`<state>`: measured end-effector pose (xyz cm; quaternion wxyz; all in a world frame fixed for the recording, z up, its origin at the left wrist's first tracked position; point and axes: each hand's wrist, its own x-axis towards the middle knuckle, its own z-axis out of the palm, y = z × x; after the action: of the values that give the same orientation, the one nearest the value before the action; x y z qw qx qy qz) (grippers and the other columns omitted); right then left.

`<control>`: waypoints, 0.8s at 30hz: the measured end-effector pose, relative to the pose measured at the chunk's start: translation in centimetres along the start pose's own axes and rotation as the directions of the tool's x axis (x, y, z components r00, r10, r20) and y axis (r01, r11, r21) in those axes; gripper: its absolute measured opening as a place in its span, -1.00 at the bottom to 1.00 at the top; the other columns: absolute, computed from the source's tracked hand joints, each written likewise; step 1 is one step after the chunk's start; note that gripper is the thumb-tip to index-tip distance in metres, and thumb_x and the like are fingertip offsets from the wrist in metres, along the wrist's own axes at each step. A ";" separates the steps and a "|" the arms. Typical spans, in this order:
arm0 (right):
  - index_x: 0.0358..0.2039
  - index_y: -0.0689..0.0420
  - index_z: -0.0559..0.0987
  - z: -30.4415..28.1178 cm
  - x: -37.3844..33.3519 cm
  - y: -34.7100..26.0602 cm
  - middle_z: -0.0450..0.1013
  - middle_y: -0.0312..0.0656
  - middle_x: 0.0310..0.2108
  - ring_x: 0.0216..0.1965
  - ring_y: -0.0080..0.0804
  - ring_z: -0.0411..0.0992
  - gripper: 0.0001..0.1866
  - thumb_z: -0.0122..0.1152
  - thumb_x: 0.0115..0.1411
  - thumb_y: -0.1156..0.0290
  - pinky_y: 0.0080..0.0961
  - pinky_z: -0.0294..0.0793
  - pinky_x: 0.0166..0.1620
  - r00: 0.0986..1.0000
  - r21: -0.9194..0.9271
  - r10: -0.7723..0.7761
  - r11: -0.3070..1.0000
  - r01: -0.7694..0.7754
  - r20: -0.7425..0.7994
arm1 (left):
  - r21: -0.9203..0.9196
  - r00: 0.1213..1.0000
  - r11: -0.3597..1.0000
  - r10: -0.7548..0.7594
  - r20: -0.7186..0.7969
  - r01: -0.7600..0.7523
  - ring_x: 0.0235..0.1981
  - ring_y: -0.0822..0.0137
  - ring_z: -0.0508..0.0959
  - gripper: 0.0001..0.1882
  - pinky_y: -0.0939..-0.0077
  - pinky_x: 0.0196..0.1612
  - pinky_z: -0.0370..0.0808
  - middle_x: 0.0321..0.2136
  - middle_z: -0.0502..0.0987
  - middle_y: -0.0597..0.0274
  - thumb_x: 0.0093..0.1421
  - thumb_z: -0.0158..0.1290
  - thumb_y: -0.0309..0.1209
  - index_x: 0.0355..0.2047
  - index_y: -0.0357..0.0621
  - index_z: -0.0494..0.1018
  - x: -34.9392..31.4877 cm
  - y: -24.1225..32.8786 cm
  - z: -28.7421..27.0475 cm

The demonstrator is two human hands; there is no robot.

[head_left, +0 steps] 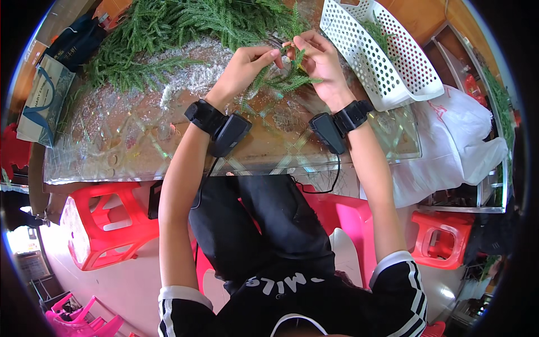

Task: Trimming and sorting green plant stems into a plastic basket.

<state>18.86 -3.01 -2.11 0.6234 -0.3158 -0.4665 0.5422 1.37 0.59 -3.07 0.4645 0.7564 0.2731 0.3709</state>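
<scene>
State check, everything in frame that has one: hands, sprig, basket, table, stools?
Left hand: pinching the sprig.
Right hand: pinching the sprig's tip.
Sprig: held above the table.
Greenery pile: loose, heaped on the table.
Basket: tilted, a few sprigs inside.
Table: dusted with white flecks.
Stool: upright, unoccupied.

Green sprigs [283,76] at upper centre; a white basket [387,62] dotted with round holes, upper right. Black wrist bands [216,123] — mid-frame. Red stool [104,222] lower left, pink stools [78,317] below — white-striped black sleeves [401,278] at the bottom.
</scene>
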 end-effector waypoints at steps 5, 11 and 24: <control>-0.41 0.12 0.47 -0.1 0.0 0.0 0.48 -0.28 -0.42 -0.44 -0.59 0.38 -0.89 0.19 0.12 0.39 -0.67 0.32 -0.36 0.999 -0.021 0.007 1.000 -0.008 -0.035 | 0.188 0.995 0.977 0.103 -0.009 -0.099 -0.55 0.61 0.31 -0.68 0.62 -0.45 0.29 -0.60 0.44 0.41 0.25 -0.08 -0.25 -0.45 -0.25 0.51 0.0 0.2 -0.3; -0.38 0.13 0.44 -0.1 0.1 0.3 0.46 -0.24 -0.42 -0.38 -0.56 0.41 -0.88 0.16 0.14 0.39 -0.70 0.37 -0.36 0.998 -0.007 -0.019 1.000 0.019 -0.058 | 0.273 1.000 0.962 -0.003 0.013 0.000 -0.46 0.56 0.37 -0.71 0.60 -0.32 0.33 -0.55 0.49 0.35 0.22 -0.04 -0.28 -0.44 -0.27 0.50 -0.1 0.6 -0.5; -0.38 0.15 0.44 -0.2 0.2 0.2 0.46 -0.26 -0.44 -0.38 -0.58 0.43 -0.87 0.18 0.12 0.40 -0.68 0.42 -0.31 0.994 -0.189 -0.088 0.979 0.076 -0.058 | 0.288 0.996 0.956 -0.067 0.056 0.048 -0.45 0.53 0.40 -0.66 0.58 -0.29 0.36 -0.47 0.52 0.26 0.26 -0.10 -0.23 -0.35 -0.30 0.47 -0.2 0.9 -0.4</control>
<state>18.96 -2.74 -2.30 0.6282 -0.3710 -0.5067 0.4593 0.97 0.23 -2.22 0.3695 0.8191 0.3305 0.2887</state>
